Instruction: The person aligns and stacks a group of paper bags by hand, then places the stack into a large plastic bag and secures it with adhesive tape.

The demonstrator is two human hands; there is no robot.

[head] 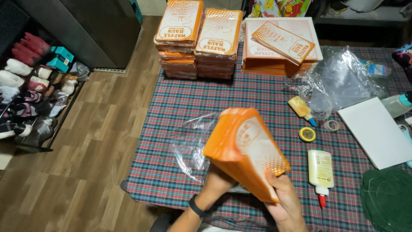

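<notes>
both hands are on a thick stack of orange paper bags [242, 150], lifted off the plaid tablecloth [180, 99] and tilted so its printed white-and-orange face looks up and to the right. the step in hand looks like squaring up or gathering the stack for bagging, judging by the clear plastic bag [193, 144] lying crumpled on the cloth just beneath and to the left of it. the right hand [285, 199] is closed around the stack's lower edge, thumb pressed on the printed face and fingers hidden behind. the left hand [219, 180] (a black band sits at its wrist) is tucked under the stack's near corner, mostly hidden, so how far it is open cannot be told, though it seems to bear the weight from below. the next move would call for a firm grip so the bags stay aligned. wrapped stacks of the same bags [197, 38] stand at the far edge, and a glue bottle [320, 172] lies just right of the hands.
</notes>
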